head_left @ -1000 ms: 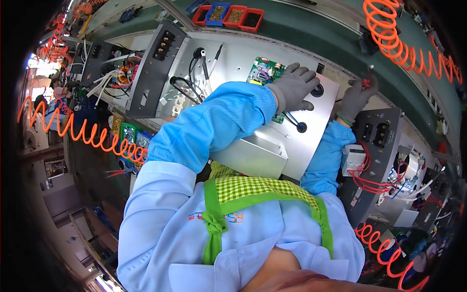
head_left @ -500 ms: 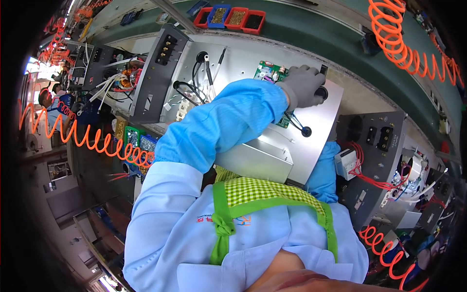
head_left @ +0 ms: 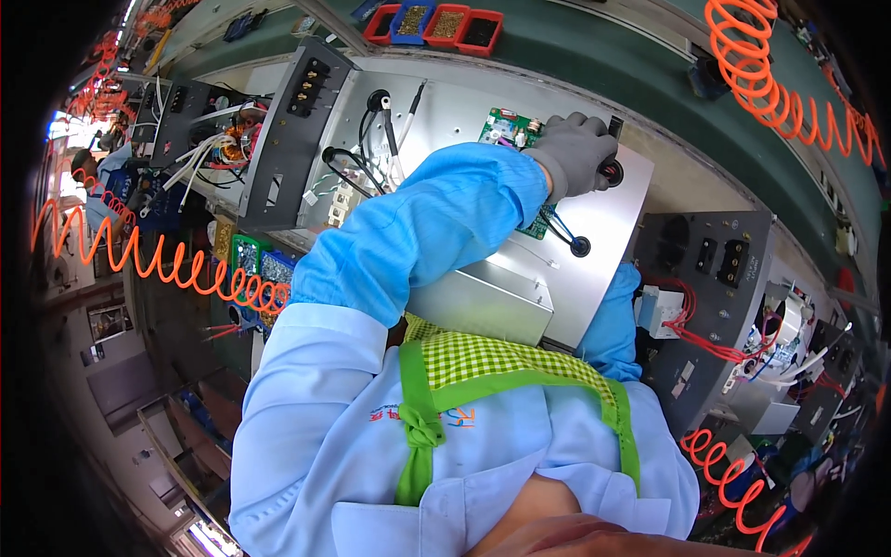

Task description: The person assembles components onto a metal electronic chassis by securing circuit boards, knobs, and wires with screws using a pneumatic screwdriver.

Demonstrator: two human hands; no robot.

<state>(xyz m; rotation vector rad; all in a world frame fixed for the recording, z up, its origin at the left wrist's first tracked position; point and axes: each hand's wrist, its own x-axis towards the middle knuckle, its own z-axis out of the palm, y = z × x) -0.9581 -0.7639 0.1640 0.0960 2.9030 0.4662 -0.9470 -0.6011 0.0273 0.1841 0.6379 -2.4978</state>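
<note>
My left hand (head_left: pixel 577 154), in a grey glove, reaches across a silver sheet-metal chassis (head_left: pixel 594 269). Its fingers are bent down beside a black round grommet (head_left: pixel 610 174); whatever they grip is hidden beneath the glove. A green circuit board (head_left: pixel 507 127) lies partly under this hand and the blue sleeve (head_left: pixel 445 209). Dark wires run from the board into a second grommet (head_left: pixel 580 246). My right arm, in a blue sleeve (head_left: pixel 613 325), goes down behind the chassis's right side, where the hand is out of sight.
A dark grey panel (head_left: pixel 295 130) with terminals stands at the chassis's left end. Another grey unit (head_left: pixel 701 297) with red wires sits close on the right. Red and blue bins (head_left: pixel 445 25) of small parts line the back. Orange coiled hoses (head_left: pixel 752 70) hang around the bench.
The view has shifted slightly, so the scene sits a little higher and further left. My left hand stays by the grommet, its fingers moved only slightly. The right hand remains hidden.
</note>
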